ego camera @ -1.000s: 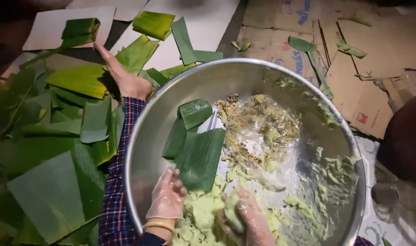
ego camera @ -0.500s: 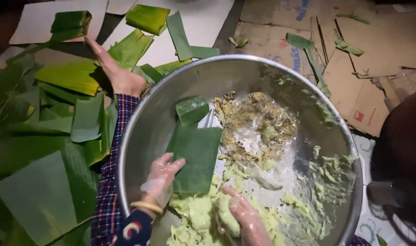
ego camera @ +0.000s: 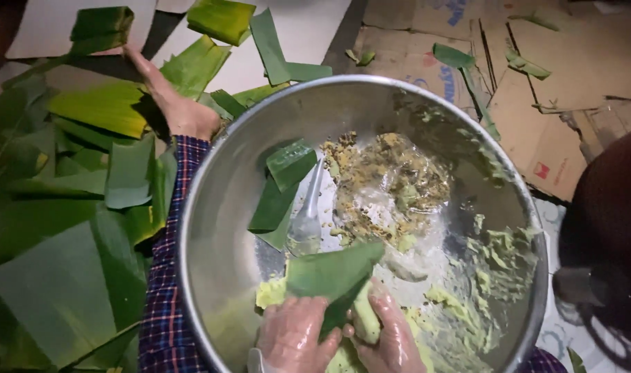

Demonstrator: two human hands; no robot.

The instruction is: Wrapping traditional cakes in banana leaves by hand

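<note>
A wide steel bowl [ego camera: 212, 179] fills the middle of the view. At its near edge both my hands wear clear plastic gloves. My left hand [ego camera: 298, 338] grips a piece of green banana leaf [ego camera: 333, 273] from below. My right hand [ego camera: 395, 342] holds a lump of pale green dough [ego camera: 366, 321] against that leaf. More green dough [ego camera: 495, 259] is smeared on the bowl's right wall. Crumbly yellowish filling [ego camera: 391, 183] lies at the far side. Two folded leaf pieces [ego camera: 288, 166] and a clear plastic scoop [ego camera: 307, 221] rest on the left wall.
Cut banana leaves [ego camera: 60, 276] lie piled to the left of the bowl. Another person's arm in a plaid sleeve [ego camera: 165, 290] runs along the bowl's left rim, its bare hand [ego camera: 184, 114] on the leaves. Flattened cardboard [ego camera: 537, 103] covers the floor at the far right. A dark-clothed person [ego camera: 606, 235] sits at the right.
My left hand has lifted the large leaf piece off the bowl's left wall and brought it to the near edge. My right hand has brought a dough lump up to it.
</note>
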